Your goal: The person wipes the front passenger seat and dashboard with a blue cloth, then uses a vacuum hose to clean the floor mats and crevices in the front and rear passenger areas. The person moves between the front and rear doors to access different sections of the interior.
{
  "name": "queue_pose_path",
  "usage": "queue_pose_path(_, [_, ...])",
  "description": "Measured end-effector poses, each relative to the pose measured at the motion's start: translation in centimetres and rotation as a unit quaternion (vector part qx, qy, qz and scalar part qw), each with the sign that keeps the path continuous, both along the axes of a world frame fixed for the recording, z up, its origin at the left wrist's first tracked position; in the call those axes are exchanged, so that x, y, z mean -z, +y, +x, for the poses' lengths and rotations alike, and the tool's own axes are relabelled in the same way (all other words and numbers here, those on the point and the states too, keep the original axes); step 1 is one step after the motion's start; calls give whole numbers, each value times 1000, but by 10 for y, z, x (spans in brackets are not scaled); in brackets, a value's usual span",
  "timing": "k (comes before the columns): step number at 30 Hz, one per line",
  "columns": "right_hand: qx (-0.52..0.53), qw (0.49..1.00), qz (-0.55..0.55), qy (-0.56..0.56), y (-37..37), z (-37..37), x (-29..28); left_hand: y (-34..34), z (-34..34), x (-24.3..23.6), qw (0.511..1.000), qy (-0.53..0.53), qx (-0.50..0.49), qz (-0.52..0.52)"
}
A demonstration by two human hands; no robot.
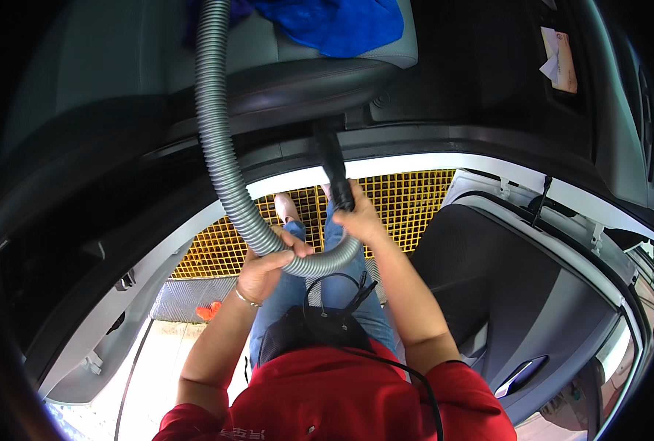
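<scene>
A ribbed grey vacuum hose [227,158] runs down from the car's seat and curves up to a black nozzle [333,162]. My right hand [358,213] is closed round the black handle end of the nozzle, whose tip reaches over the door sill [290,151] beside the seat base. The tip is dark and blurred. My left hand [272,261], with a bracelet at the wrist, grips the hose at its lower bend. Grey leather covers the car seat [305,92] just beyond the sill.
A blue cloth [334,26] lies on the seat. The open car door [518,294] stands at my right, with papers [558,62] in a pocket farther ahead. Yellow floor grating [400,206] is under my feet. An orange item [208,312] lies on the ground at left.
</scene>
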State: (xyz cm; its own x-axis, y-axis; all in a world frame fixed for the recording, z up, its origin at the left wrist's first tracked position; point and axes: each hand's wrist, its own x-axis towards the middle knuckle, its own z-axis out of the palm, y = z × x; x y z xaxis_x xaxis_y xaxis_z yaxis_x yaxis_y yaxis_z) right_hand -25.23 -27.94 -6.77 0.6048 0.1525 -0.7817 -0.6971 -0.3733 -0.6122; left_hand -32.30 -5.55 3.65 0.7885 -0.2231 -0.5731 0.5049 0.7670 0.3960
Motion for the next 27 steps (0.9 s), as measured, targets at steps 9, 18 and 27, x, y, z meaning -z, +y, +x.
queue_pose_path(9, [-146, 988, -33, 42, 16, 25, -24, -11, 22, -27, 993, 60, -1, 98])
queue_pose_path(18, [-198, 959, -194, -60, -19, 61, -157, -10, 0, -90, 996, 31, 41, 69])
queue_pose_path(27, [-141, 987, -53, -45, -8, 37, -218, -18, -1, -142, 992, -111, 47, 35])
